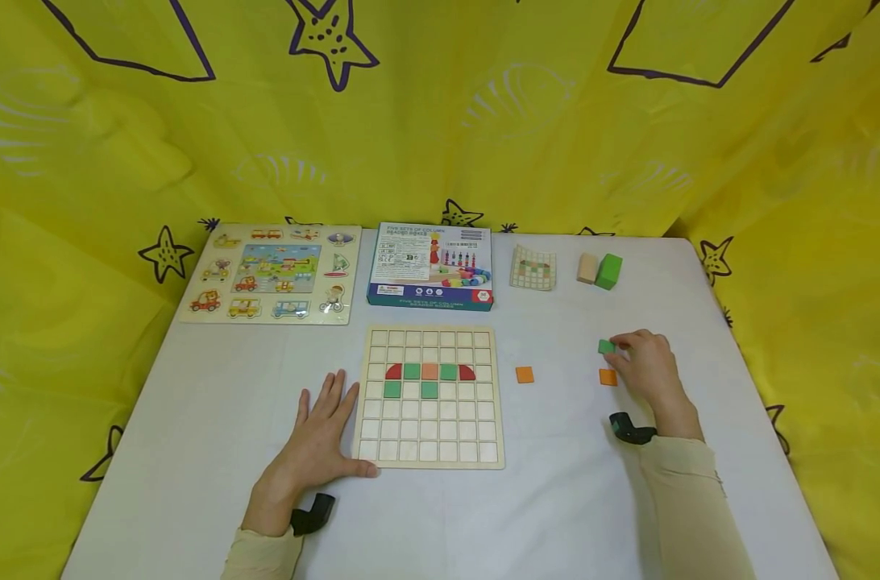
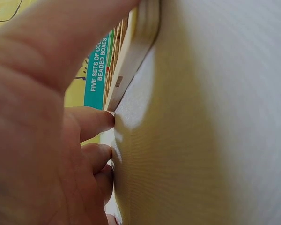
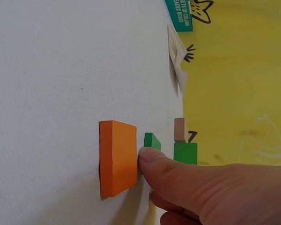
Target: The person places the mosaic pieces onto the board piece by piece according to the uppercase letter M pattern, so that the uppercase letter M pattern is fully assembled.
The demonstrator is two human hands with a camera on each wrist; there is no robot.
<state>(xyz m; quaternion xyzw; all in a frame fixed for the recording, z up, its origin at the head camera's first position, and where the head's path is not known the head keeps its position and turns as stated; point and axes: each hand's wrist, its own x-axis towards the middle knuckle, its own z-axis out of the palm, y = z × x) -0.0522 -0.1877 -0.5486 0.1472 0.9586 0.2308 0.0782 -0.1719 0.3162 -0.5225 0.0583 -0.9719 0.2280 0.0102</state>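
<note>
A wooden grid board [image 1: 429, 429] lies flat in the middle of the table, with red, green and salmon tiles set in two of its rows. At the board's lower left corner rests my left hand [image 1: 315, 445], fingers spread along the left edge and thumb on the front edge. Out to the right, my right hand [image 1: 645, 366] pinches a small green square tile [image 1: 606, 346] between thumb and fingertips, close to the tabletop. Just in front of it lies an orange square tile [image 1: 608, 377], large in the right wrist view. Another orange tile [image 1: 525, 374] sits nearer the board.
Behind the board stands a boxed toy set [image 1: 431, 270]. A vehicle picture puzzle [image 1: 280, 274] lies at the back left. To the back right are a creased pattern card [image 1: 533, 267], a beige block [image 1: 587, 268] and a green block [image 1: 609, 272]. Yellow cloth [image 1: 440, 121] hangs behind the table.
</note>
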